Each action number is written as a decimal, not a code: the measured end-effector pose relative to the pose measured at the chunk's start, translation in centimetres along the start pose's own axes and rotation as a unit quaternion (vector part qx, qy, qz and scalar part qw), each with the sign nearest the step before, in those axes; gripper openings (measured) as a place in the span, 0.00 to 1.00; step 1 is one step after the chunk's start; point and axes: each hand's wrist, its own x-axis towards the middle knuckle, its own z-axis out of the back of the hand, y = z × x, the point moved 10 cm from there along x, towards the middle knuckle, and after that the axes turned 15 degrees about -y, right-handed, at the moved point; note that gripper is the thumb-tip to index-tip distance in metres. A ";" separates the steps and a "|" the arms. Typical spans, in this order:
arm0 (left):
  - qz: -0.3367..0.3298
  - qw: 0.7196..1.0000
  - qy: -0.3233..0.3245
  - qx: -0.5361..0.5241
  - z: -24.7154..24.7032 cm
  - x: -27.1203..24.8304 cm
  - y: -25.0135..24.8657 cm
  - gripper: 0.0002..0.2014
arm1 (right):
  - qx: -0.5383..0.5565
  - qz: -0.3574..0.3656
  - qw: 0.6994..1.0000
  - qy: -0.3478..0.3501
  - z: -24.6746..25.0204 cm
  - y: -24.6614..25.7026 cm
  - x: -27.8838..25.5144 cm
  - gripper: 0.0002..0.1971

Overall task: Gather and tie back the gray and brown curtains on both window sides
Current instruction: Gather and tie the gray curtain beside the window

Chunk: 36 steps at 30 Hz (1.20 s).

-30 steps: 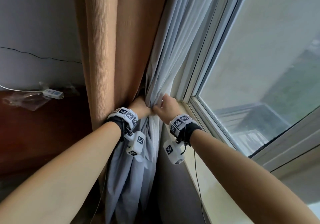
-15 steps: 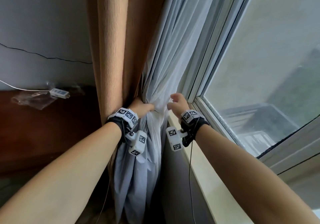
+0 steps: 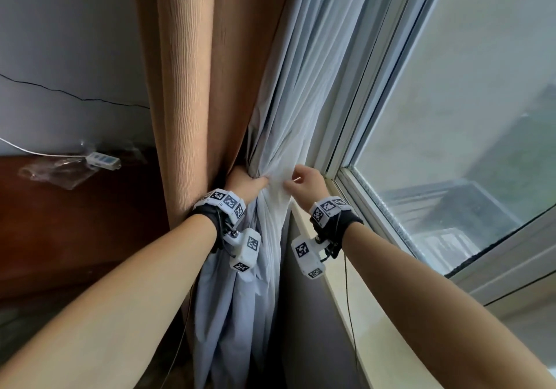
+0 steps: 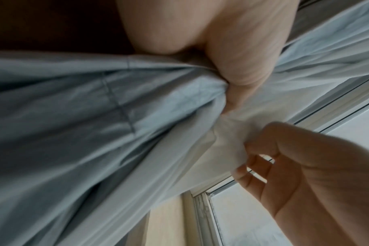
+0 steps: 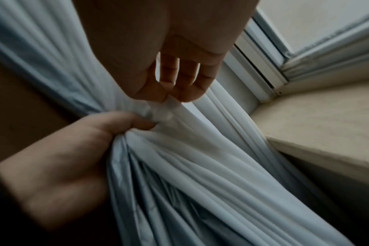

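The gray curtain [image 3: 288, 93] hangs bunched beside the window, with the brown curtain [image 3: 192, 87] to its left. My left hand [image 3: 246, 182] grips the gathered gray folds at sill height, thumb pressed into the bunch [image 4: 238, 79]. My right hand [image 3: 307, 182] pinches an outer fold of the gray curtain [image 5: 160, 106] between thumb and fingertips, just right of the left hand. In the right wrist view the left hand [image 5: 70, 149] holds the gray cloth [image 5: 200, 174] below the pinch. No tie-back shows.
A pale window sill [image 3: 370, 328] runs along the right under the window frame [image 3: 391, 72] and glass. On the left, a dark wooden surface [image 3: 60, 232] carries a white power strip [image 3: 102, 160] and clear plastic. A thin cable hangs from my right wrist.
My right hand let go, drew right, then came back and now pinches an outer fold of the gray curtain. My left hand kept its grip on the bunch.
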 end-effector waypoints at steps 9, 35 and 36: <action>-0.060 0.982 0.152 0.101 -3.8 -1.8 -1.3 0.28 | -0.111 0.082 0.988 0.068 -0.1 4.5 -2.6 0.10; 0.036 0.998 0.054 0.025 1.1 -0.6 0.9 0.21 | 0.099 -0.145 0.983 0.044 -1.7 -2.1 0.7 0.04; 0.028 0.999 0.033 0.028 1.4 -0.6 0.7 0.20 | 0.071 -0.127 0.989 0.020 -0.7 -2.1 0.7 0.03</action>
